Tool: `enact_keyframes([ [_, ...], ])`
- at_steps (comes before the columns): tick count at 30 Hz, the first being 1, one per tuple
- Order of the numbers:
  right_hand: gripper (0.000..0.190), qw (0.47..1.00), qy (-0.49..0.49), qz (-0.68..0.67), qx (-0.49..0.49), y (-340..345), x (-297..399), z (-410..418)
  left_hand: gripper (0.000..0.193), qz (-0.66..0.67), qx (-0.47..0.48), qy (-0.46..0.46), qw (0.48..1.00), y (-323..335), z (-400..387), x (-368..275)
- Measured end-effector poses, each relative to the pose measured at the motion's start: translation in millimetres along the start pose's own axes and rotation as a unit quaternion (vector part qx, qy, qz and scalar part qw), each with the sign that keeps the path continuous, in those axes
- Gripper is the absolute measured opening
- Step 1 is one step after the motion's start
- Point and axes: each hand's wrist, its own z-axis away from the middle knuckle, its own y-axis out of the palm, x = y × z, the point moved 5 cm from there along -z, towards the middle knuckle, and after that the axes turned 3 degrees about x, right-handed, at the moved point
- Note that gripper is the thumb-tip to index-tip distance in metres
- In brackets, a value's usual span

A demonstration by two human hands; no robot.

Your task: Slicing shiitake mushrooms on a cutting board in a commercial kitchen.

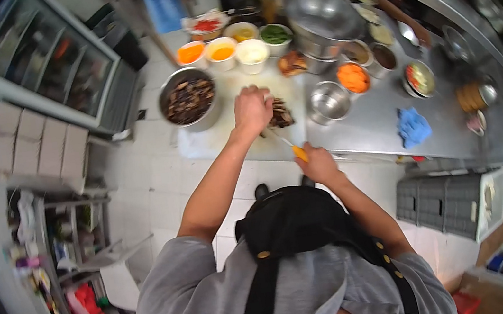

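My right hand grips the yellow handle of a knife. Its blade points up and left across a pale cutting board, with the tip near my left hand. That hand is lowered to the board with curled fingers, and what lies under them is hidden. Just right of its fingers is a small heap of chopped dark brown food, possibly mushrooms. On the left of the board stands a deep metal bowl filled with similar brown pieces.
White tubs hold orange food, a pale food and chopped greens. Right of the board stand a small metal bowl, a large metal pot and a blue cloth. Another person's arm reaches in across the counter.
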Motion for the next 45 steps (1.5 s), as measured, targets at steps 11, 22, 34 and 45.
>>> enact_keyframes([
  [11, 0.038, 0.97, -0.001, -0.129, 0.208, -8, -43, 30, 0.027, -0.121, 0.027, -0.286, 0.95, -80, 1, 205],
  [22, 0.039, 0.979, -0.123, -0.119, 0.114, 18, -13, 21, 0.02, -0.257, 0.089, -0.225, 0.936, -68, -25, 196],
  [34, 0.033, 0.988, 0.027, -0.135, 0.077, -12, -18, 2, 0.019, 0.031, -0.104, 0.015, 0.994, 48, 99, 35],
  [45, 0.035, 0.998, -0.034, 0.015, 0.048, -11, 43, -7, 0.019, 0.132, -0.103, 0.013, 0.986, 44, 116, 48],
])
